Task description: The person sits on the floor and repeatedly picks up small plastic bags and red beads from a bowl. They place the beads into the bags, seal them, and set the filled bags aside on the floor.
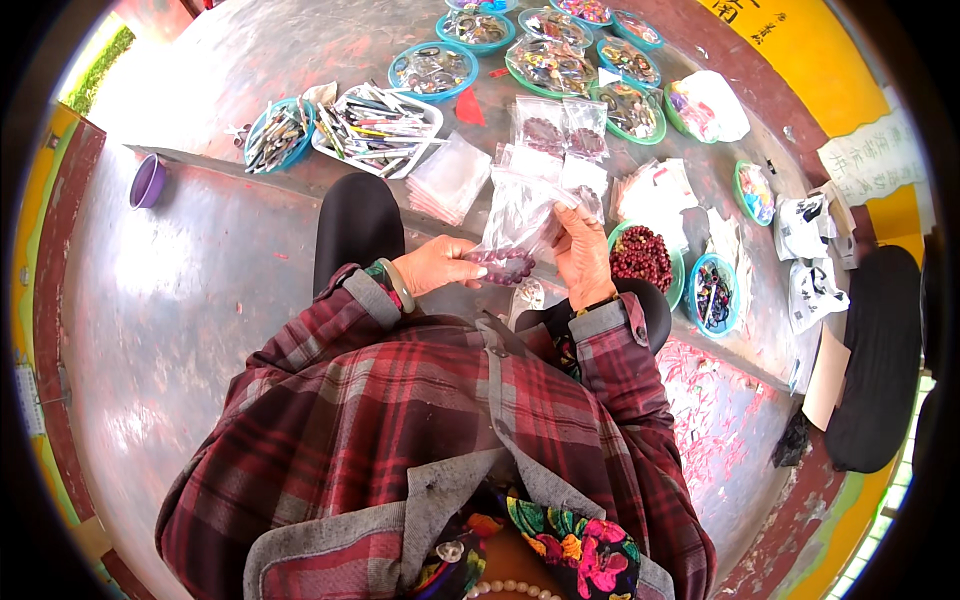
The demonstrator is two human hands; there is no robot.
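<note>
Between my two hands is a clear plastic bag (520, 215) with a dark red bead bracelet (505, 266) at its lower end. My left hand (438, 266) is closed on the bracelet end, thumb on top. Higher up, my right hand (582, 254) pinches the bag's upper edge. It cannot be told whether the bracelet lies fully inside the bag. Just beyond lie bagged bracelets (543, 134) and a stack of flat clear bags (450, 180). Right of my right hand, a green bowl (677, 281) holds many dark red beads (641, 254).
A white tray (436, 118) and a blue basket (308, 128) hold pens. Several basins of bagged trinkets, one a blue basin (468, 72), stand farther back. A blue bowl (735, 300) sits at right, near white plastic bags (815, 295). A purple bowl (148, 182) is far left.
</note>
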